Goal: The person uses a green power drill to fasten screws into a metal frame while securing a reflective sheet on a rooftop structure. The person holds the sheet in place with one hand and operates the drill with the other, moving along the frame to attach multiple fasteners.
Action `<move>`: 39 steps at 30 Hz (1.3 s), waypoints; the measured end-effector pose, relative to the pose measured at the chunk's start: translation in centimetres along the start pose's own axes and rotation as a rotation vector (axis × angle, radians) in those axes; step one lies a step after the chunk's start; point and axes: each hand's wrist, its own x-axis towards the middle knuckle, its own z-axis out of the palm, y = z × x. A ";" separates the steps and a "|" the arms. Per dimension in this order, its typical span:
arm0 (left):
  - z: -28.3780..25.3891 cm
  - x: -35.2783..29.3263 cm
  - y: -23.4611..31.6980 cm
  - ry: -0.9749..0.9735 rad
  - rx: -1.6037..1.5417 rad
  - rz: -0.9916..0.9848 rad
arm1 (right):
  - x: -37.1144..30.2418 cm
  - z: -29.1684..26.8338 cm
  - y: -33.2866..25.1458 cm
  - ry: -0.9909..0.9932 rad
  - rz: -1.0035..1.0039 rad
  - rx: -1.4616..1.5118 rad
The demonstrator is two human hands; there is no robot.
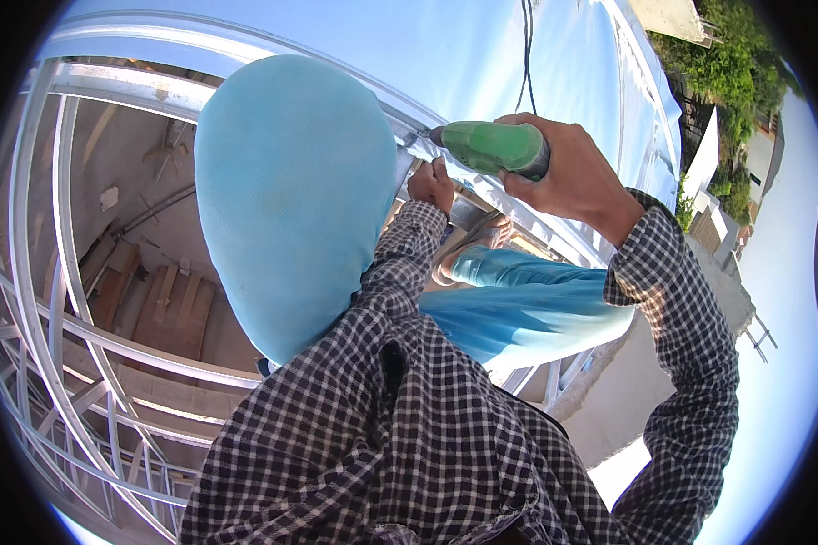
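Because the drill (495, 147) has its weight out ahead of the wrist, the right hand (580, 173) wraps it from behind, its grip closed round the rear end, presumably to steady it and aim the dark nose. The handle is hidden, so how the fingers lie cannot be told. The drill is tilted slightly, its nose toward the metal beam (141, 86) where it emerges beside the left knee (295, 182); whether the tip touches metal is unclear.

Just below the nose, the left hand (432, 188) has its fingers curled and thumb raised by the metal. Its grip looks nearly closed, but what it holds, if anything, cannot be made out; that closeness may serve to brace a part or guide the tip. The left sleeve (413, 232) passes just beside the knee, which sits high and bent, probably for balance. The right leg (545, 309) folds sideways, its foot (486, 234) near the bars, as if spreading the weight.

A black cable (526, 59) runs above the right hand, away from both forearms. Beyond the beam stretches a shiny sheet (468, 54).
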 end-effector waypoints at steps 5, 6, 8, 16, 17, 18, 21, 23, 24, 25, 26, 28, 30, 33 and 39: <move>0.1 0.1 -0.3 -0.002 -0.020 -0.019 | -0.3 -0.1 -0.4 -0.026 0.014 0.015; 0.2 0.1 -0.4 0.013 -0.025 0.004 | -0.5 -0.1 -0.4 -0.027 0.011 0.016; 0.3 -0.3 -0.7 0.017 -0.030 0.001 | -0.5 0.0 -0.3 -0.033 0.004 0.028; -0.2 0.0 -0.4 -0.083 -0.020 -0.037 | -0.5 0.8 0.4 -0.044 -0.027 -0.028; -0.3 0.0 0.0 -0.068 0.002 -0.004 | -0.4 0.7 0.5 -0.049 -0.034 -0.052; -0.5 0.0 0.1 -0.062 -0.004 -0.007 | -0.3 0.7 0.4 -0.056 -0.044 -0.074; -0.6 0.2 -0.1 -0.052 -0.039 -0.020 | -0.1 0.9 0.4 -0.070 -0.091 -0.147; -0.5 0.6 -0.9 -0.054 -0.092 -0.034 | 0.7 0.7 -0.4 -0.096 -0.160 -0.311; -0.5 0.9 -1.1 -0.048 -0.045 0.031 | 0.8 0.3 -1.1 -0.118 -0.195 -0.442; -0.5 0.7 -1.3 -0.054 -0.032 0.020 | 0.7 0.1 -1.5 -0.140 -0.227 -0.574; -0.4 0.2 -1.5 -0.062 -0.019 0.009 | 0.8 0.7 -0.7 -0.070 -0.196 -0.351; -0.8 0.7 -0.9 -0.079 0.004 -0.004 | 0.4 0.3 -0.1 -0.041 -0.131 -0.301; -0.6 1.1 -0.5 -0.027 0.028 0.013 | -0.2 -0.1 1.4 -0.020 -0.090 -0.164; -0.8 1.9 -1.1 -0.003 0.034 -0.050 | -3.6 -2.0 3.2 0.094 -0.141 -0.079; 1.3 1.8 -2.0 0.121 -0.114 -0.178 | -13.7 -0.4 6.7 0.763 0.064 0.605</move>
